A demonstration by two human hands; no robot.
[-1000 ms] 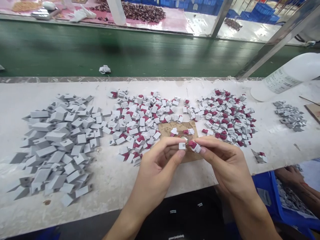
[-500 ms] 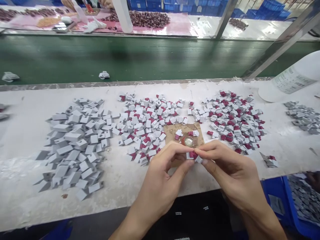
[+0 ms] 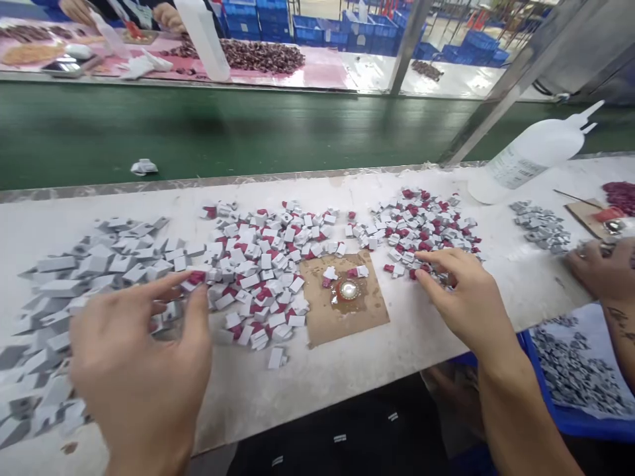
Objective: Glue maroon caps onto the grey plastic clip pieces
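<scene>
My left hand (image 3: 143,350) is over the left part of the table, thumb and forefinger closed on a small grey-and-crimson piece (image 3: 196,277). Under and beside it lies a heap of plain grey angular blocks (image 3: 99,261). To its right spreads a heap of grey pieces with crimson inserts (image 3: 268,264). My right hand (image 3: 461,294) reaches to the near edge of another grey-and-crimson heap (image 3: 431,225), thumb and forefinger slightly apart. Between the hands lies a brown board (image 3: 347,324) with a wet patch, a round pearly button (image 3: 348,289) and two small grey-and-crimson pieces.
A white squeeze bottle (image 3: 536,155) leans at the right behind a small grey heap (image 3: 540,226). Another person's hand (image 3: 602,264) is at the right edge, above a blue bin (image 3: 546,377). Behind runs a green belt (image 3: 297,132) with a metal post (image 3: 476,125).
My hands have parted from over the board, where they held a grey-and-crimson piece together. The left went to the left heaps, the right to the right heap. The view has shifted right.
</scene>
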